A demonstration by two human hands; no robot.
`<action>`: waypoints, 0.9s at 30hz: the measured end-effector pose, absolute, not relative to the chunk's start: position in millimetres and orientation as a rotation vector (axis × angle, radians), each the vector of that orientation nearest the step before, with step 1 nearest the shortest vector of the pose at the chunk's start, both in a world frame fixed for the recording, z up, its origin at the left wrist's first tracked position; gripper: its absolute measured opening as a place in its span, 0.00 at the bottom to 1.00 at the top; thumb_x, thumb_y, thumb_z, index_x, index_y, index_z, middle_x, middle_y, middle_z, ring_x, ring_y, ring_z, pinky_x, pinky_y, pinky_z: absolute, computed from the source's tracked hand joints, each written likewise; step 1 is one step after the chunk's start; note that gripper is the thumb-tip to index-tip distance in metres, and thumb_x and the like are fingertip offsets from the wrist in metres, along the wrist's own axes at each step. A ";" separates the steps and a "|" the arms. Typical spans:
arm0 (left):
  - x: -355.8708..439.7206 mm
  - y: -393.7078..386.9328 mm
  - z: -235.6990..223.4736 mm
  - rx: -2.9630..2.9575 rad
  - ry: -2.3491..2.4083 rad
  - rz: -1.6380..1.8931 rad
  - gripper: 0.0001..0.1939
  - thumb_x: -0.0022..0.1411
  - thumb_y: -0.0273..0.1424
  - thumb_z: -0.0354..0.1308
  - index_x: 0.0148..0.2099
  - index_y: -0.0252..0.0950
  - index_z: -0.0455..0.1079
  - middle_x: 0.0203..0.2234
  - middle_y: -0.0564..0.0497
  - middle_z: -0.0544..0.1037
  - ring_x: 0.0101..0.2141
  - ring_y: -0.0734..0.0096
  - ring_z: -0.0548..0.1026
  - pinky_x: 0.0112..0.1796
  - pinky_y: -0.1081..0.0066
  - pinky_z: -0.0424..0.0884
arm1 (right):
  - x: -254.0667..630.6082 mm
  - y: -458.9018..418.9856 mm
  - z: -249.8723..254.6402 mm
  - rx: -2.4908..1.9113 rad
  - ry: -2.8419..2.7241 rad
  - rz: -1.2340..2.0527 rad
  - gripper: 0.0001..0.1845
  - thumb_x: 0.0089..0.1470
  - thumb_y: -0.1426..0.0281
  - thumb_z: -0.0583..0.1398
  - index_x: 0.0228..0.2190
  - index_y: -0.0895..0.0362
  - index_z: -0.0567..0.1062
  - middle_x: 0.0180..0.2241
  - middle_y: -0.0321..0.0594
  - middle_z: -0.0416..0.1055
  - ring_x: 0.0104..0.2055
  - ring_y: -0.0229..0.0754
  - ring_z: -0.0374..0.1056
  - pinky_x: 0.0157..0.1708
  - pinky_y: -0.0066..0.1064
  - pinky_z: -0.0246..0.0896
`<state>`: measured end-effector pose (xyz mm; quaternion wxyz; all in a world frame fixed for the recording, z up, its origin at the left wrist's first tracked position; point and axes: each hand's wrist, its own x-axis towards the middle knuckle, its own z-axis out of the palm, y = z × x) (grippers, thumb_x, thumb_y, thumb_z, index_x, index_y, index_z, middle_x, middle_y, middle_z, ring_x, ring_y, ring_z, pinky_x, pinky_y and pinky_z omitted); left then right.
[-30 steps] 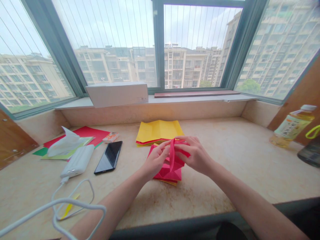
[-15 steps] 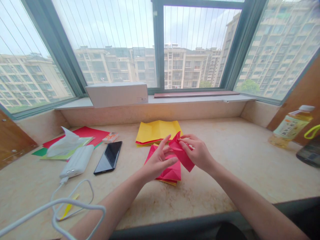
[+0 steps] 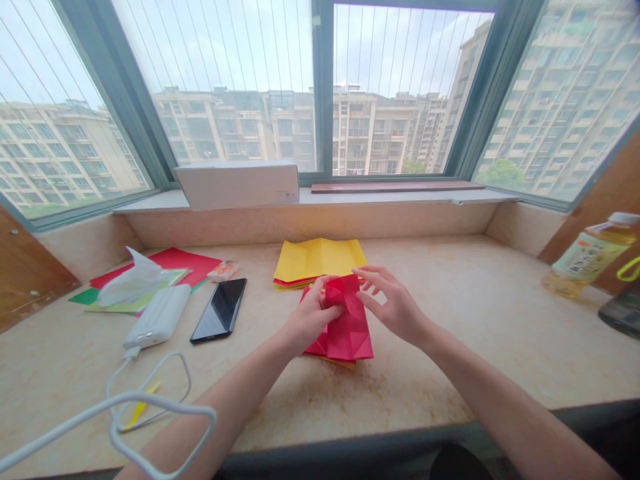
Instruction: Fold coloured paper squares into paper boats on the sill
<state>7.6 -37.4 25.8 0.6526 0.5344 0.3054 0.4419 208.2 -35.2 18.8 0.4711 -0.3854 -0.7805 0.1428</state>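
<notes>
A folded piece of red paper (image 3: 350,323) stands tilted over a small pile of red and yellow folded papers (image 3: 341,363). My left hand (image 3: 316,312) grips its left side, thumb on the front face and fingers behind. On the other side, my right hand (image 3: 389,300) has its fingers apart beside the paper's upper right edge; a fingertip is close to that edge, and I cannot tell whether it touches. Just behind lies a stack of yellow and red creased sheets (image 3: 320,259), its near edge partly covered by my hands.
To the left lie a black phone (image 3: 220,311), a white power bank (image 3: 159,316) with a cable (image 3: 165,400), a tissue (image 3: 131,279) and coloured sheets (image 3: 195,264). A drink bottle (image 3: 590,257) stands at the right. A white box (image 3: 237,187) sits on the sill.
The red paper, turned and slanted in my right hand half a second ago, now stands facing me in my left hand. My left fingers have closed on it; my right fingers have spread.
</notes>
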 end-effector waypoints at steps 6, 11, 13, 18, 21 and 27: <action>6.9 -37.5 27.4 1.202 0.706 0.978 0.25 0.53 0.33 0.69 0.50 0.36 0.64 0.38 0.47 0.79 0.36 0.64 0.79 0.38 0.67 0.73 | 209.4 -35.8 22.6 -0.938 -1.920 0.339 0.20 0.59 0.71 0.60 0.53 0.50 0.73 0.38 0.39 0.71 0.33 0.38 0.68 0.33 0.32 0.67; 4.9 -43.1 35.6 1.220 0.819 0.966 0.25 0.53 0.40 0.69 0.49 0.38 0.66 0.32 0.52 0.78 0.31 0.70 0.77 0.34 0.71 0.71 | 210.0 -35.7 23.2 -0.922 -1.920 0.282 0.15 0.61 0.72 0.59 0.49 0.51 0.76 0.33 0.38 0.71 0.31 0.38 0.67 0.32 0.31 0.65; 5.1 -46.3 38.9 1.311 0.916 0.951 0.22 0.49 0.39 0.72 0.42 0.36 0.68 0.26 0.55 0.74 0.28 0.72 0.74 0.31 0.73 0.69 | 210.1 -35.3 22.7 -0.924 -1.907 0.280 0.14 0.62 0.71 0.58 0.48 0.51 0.76 0.33 0.38 0.70 0.31 0.38 0.67 0.32 0.31 0.64; 5.9 -48.5 40.5 1.392 0.961 0.910 0.20 0.44 0.31 0.73 0.39 0.37 0.70 0.27 0.54 0.75 0.32 0.68 0.74 0.34 0.71 0.70 | 209.9 -34.7 21.2 -0.909 -1.908 0.265 0.13 0.63 0.69 0.56 0.47 0.51 0.77 0.36 0.39 0.71 0.32 0.38 0.68 0.34 0.31 0.66; 5.1 -45.0 38.1 1.356 0.932 0.919 0.21 0.46 0.27 0.70 0.44 0.36 0.69 0.36 0.49 0.79 0.38 0.63 0.76 0.40 0.66 0.71 | 210.5 -34.4 21.2 -0.901 -1.911 0.258 0.12 0.64 0.69 0.56 0.45 0.51 0.77 0.38 0.40 0.72 0.34 0.39 0.69 0.35 0.31 0.66; 1.9 -40.6 35.1 1.362 0.906 0.925 0.20 0.47 0.23 0.67 0.44 0.35 0.70 0.38 0.46 0.79 0.38 0.61 0.77 0.41 0.64 0.71 | 212.8 -33.0 21.1 -0.886 -1.976 0.230 0.09 0.64 0.69 0.54 0.39 0.53 0.76 0.40 0.43 0.72 0.37 0.41 0.69 0.36 0.33 0.67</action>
